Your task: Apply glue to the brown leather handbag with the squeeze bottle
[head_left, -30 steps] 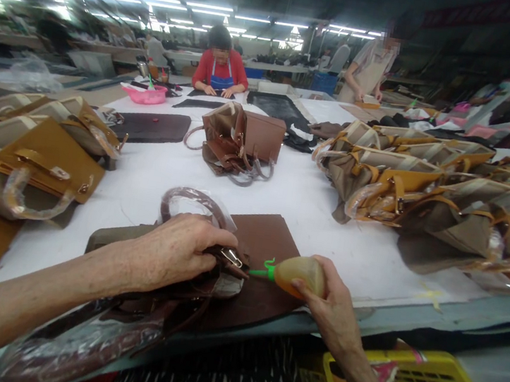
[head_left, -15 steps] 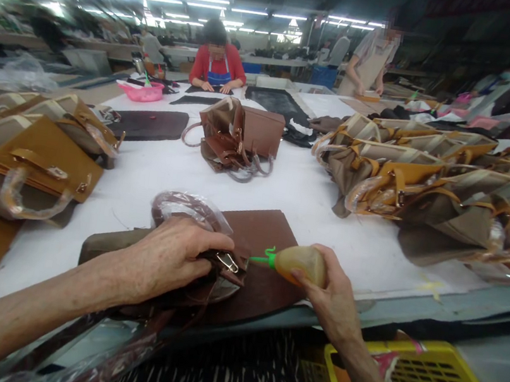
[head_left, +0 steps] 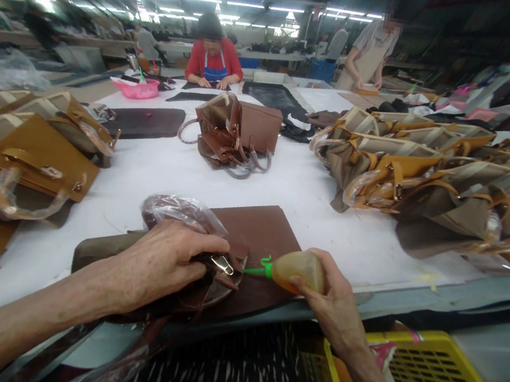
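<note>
A brown handbag [head_left: 257,226] lies at the table's near edge, its handle [head_left: 180,210] wrapped in clear plastic. My left hand [head_left: 168,261] is closed on the bag's edge, thumb and forefinger beside a shiny metal clasp [head_left: 223,265]. My right hand [head_left: 337,299] grips a squeeze bottle [head_left: 298,271] of yellowish liquid, tilted sideways. Its thin green nozzle [head_left: 255,271] points left, with the tip right at the edge of the bag near the clasp; whether it touches, I cannot tell.
Another brown handbag [head_left: 257,127] stands mid-table. Tan handbags are piled at left [head_left: 44,153] and right [head_left: 393,167]. A yellow plastic basket [head_left: 456,381] sits below the table edge at right. Across the table, a person in red [head_left: 214,60] works beside a pink basin [head_left: 136,89].
The view has shifted slightly. Both hands keep their grips, and the bottle's nozzle stays at the bag's edge, pointing left.
</note>
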`<state>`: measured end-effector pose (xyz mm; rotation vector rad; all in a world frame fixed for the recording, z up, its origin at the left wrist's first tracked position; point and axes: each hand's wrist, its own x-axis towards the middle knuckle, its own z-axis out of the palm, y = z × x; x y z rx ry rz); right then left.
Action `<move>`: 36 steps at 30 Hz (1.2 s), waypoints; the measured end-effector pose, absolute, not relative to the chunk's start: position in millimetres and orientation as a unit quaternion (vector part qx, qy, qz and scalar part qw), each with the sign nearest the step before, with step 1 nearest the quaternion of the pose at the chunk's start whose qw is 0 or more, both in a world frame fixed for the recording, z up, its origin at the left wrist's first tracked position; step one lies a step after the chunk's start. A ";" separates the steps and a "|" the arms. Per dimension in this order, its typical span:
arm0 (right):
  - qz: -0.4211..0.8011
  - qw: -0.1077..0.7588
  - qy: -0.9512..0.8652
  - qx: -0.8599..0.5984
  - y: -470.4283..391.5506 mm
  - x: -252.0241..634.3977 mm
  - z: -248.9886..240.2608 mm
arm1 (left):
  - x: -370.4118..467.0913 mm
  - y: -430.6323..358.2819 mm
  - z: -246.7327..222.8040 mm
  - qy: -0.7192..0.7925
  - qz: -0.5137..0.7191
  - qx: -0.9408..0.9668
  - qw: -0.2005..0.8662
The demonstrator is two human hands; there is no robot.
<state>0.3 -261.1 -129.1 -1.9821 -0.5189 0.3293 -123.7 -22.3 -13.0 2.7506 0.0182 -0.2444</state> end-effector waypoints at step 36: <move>0.169 0.534 -0.219 -0.799 -274.0 -15.6 -115.3 | -199.9 -48.4 -66.5 0.042 0.056 0.985 0.158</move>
